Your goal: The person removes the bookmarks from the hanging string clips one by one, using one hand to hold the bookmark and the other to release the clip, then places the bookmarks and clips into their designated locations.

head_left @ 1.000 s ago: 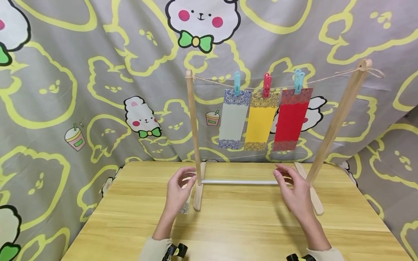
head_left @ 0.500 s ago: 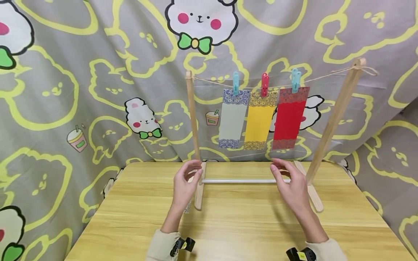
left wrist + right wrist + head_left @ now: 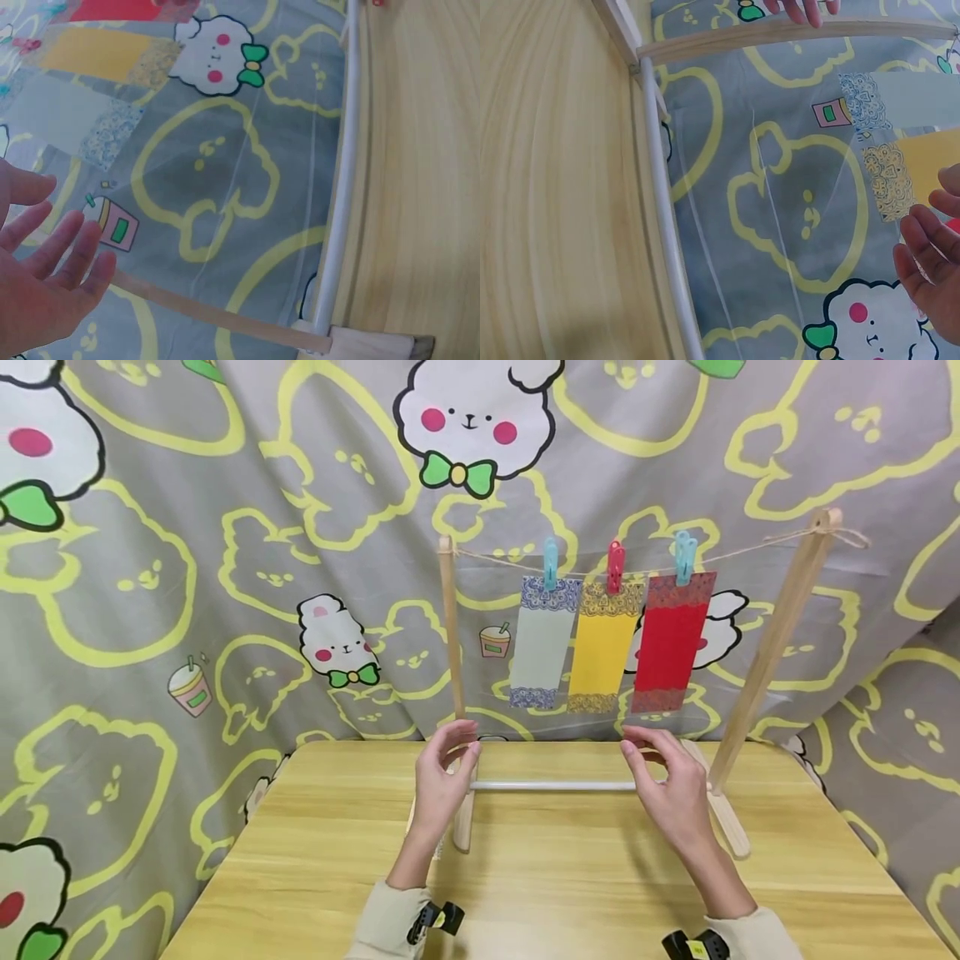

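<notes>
My left hand (image 3: 442, 781) is held in front of the foot of the rack's left wooden post (image 3: 452, 635), fingers loosely bent and holding nothing. Opposite it, my right hand (image 3: 671, 785) hovers near the base of the right post (image 3: 772, 652), also relaxed with nothing in its grasp. Between the posts runs a string (image 3: 491, 560). From it hang a pale card (image 3: 540, 643) with blue lace ends under a blue clothespin (image 3: 551, 564), a yellow card (image 3: 602, 647) under a red clothespin (image 3: 616, 567), and a red card (image 3: 671, 647) under another blue clothespin (image 3: 684, 558).
A white crossbar (image 3: 555, 786) joins the rack's feet low over the wooden table (image 3: 555, 893). Close behind the rack hangs a grey curtain (image 3: 405, 552) with yellow cartoon outlines. Another patterned slip (image 3: 438, 847) lies by the left foot, mostly hidden by my left wrist.
My left hand has moved right, from beside the left post to in front of its foot. The right hand has shifted only slightly left. The cards hang as before.
</notes>
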Tool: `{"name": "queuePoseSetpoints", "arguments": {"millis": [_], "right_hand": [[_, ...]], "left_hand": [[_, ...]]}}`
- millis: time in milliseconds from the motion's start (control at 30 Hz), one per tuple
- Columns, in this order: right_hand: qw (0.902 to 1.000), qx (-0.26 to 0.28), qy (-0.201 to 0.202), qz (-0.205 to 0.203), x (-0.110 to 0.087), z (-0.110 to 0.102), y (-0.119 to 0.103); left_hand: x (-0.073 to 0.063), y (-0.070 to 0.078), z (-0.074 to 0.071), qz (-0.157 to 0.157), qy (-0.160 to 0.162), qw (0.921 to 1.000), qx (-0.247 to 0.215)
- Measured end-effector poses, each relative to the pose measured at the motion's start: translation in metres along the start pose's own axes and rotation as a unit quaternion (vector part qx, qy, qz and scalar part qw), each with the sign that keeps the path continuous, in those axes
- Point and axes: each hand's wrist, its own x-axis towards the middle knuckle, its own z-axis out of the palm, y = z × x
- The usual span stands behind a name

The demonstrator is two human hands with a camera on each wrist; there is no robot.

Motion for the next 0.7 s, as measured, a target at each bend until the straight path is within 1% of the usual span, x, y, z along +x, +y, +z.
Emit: {"name": "queuePoseSetpoints", "arguments": {"millis": [133,233,400,500,600,700], "right_hand": [[0.9998,-0.003,-0.004,-0.017,0.002,0.000,0.000],[0.9996,-0.008,-0.006,-0.027,0.005,0.000,-0.001],[0.9992,-0.022,-0.014,-0.031,0.009,0.000,-0.004],[0.9987,-0.027,-0.018,-0.040,0.013,0.001,-0.006],[0.9984,-0.022,-0.014,-0.050,0.016,0.001,-0.008],[0.9982,-0.018,-0.006,-0.057,0.021,-0.001,-0.010]], "left_hand": [[0.002,0.003,0.006,-0.002,0.008,1.0000,0.000],[0.004,0.004,0.011,0.007,0.011,0.9999,0.000],[0.008,0.007,0.016,0.025,0.003,0.9996,-0.009],[0.010,0.008,0.018,0.031,0.002,0.9994,-0.011],[0.013,0.010,0.020,0.032,0.006,0.9994,-0.013],[0.017,0.017,0.024,0.029,0.004,0.9995,-0.011]]}}
